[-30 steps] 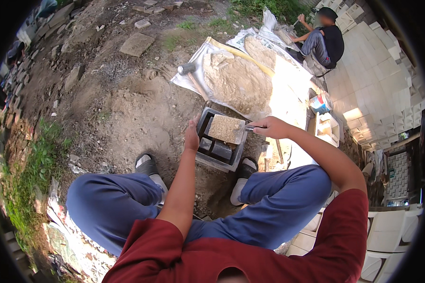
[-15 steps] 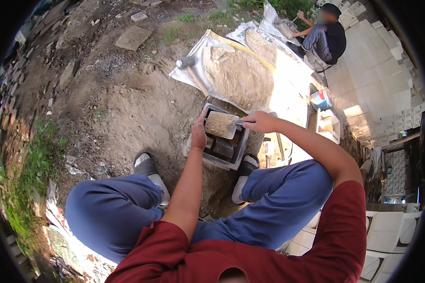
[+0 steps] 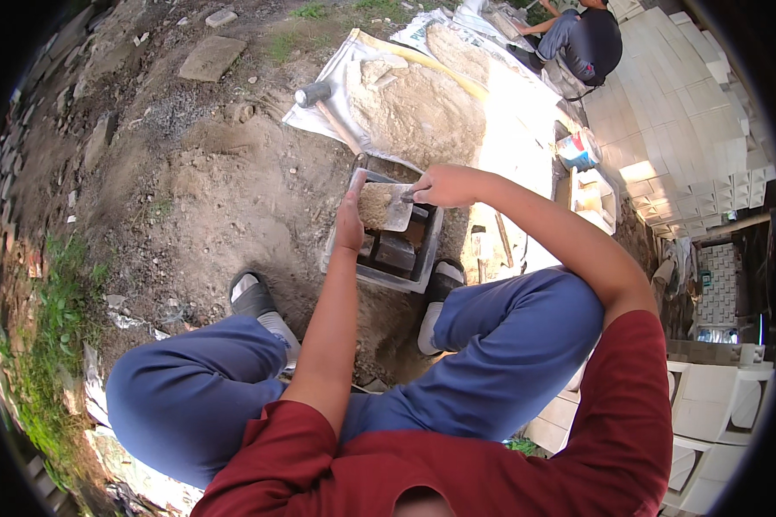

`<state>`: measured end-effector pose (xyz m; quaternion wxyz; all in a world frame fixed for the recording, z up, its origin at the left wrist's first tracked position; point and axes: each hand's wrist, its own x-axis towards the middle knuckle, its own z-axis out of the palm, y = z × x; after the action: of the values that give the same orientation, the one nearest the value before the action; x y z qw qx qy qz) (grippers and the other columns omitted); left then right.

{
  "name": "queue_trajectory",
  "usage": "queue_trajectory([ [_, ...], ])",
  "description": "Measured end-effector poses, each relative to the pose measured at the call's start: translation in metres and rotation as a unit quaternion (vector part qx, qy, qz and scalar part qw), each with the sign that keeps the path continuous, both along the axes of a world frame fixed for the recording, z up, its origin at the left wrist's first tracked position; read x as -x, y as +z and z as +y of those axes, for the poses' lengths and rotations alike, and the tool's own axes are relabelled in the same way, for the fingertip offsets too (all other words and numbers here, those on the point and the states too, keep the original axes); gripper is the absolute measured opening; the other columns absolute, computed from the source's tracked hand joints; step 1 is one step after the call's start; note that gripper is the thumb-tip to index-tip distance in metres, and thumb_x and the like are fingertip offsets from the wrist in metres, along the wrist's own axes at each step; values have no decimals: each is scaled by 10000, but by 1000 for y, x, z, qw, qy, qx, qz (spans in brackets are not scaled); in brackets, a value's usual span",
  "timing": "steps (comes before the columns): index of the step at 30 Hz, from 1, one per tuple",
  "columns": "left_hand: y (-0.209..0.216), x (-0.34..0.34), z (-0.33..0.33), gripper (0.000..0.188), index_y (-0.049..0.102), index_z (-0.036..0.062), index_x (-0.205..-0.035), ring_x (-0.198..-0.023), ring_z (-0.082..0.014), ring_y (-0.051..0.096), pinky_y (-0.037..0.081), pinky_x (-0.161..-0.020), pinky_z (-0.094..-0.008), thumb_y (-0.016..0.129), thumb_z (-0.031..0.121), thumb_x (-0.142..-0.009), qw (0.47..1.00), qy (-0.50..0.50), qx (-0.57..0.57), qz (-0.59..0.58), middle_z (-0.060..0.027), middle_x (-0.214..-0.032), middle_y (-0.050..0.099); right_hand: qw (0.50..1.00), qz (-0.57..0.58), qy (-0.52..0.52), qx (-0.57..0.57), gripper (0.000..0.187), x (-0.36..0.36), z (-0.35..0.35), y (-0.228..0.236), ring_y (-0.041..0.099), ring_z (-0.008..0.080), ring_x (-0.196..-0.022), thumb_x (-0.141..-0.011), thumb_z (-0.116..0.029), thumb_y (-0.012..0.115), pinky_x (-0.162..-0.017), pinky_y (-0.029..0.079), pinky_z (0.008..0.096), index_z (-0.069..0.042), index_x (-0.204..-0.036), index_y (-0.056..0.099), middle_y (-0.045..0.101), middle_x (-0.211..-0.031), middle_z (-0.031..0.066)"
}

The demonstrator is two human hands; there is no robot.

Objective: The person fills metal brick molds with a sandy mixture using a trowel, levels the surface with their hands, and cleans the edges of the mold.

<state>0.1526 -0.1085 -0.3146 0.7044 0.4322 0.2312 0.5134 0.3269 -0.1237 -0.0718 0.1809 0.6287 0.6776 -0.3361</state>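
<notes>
Trowel [image 3: 400,208] is hovering over the far half of the mold [image 3: 381,276], carrying a load of mix [image 3: 372,207]. Hands first: the right hand [image 3: 447,184] is grasping the trowel's handle. The left hand [image 3: 350,217] isn't grasping anything as far as I'm seeing; it's holding its fingers straight, palm standing along the load's left side like a little wall. Whether it's touching the mix or just hanging beside it, I'm not able to tell.

The mold is sitting on the ground [image 3: 207,207], close to the near edge of the sheet [image 3: 522,121] that's carrying the heap [image 3: 422,112]. The mallet [image 3: 313,94] is lying at the sheet's left edge, its handle pointing toward the mold.

I'm guessing we're looking at the filling step, load not yet tipped in. Next move is probably calling for tilting the blade, with the left hand guiding the crumbs so they're not spilling past the rim.

As for looks, the mold is showing a squarish grey frame, with dark gaps and blocky shapes inside; the trowel is hiding whatever's under it. The mix is looking tan and crumbly, leaving bare blade by the handle.
</notes>
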Motion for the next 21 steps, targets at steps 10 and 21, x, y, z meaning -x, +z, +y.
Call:
queue_trajectory([
  [10,-2,-8,-3,685,378,-47,-1588,-1551,-279,342,212,-1285,-396,188,424,-1129,999,3,-26,26,-174,-1637,423,995,-86,-16,44,387,24,24,6,690,283,-716,-993,-333,589,-671,544,441,-106,-1258,757,743,-848,139],
  [21,8,3,-1,738,328,0,-1618,-1568,-286,311,172,-1296,-401,200,518,-1109,999,32,5,0,-195,-1658,380,997,-71,-5,17,331,19,23,17,659,301,-697,-988,-318,612,-694,509,459,-49,-1082,781,706,-765,157],
])
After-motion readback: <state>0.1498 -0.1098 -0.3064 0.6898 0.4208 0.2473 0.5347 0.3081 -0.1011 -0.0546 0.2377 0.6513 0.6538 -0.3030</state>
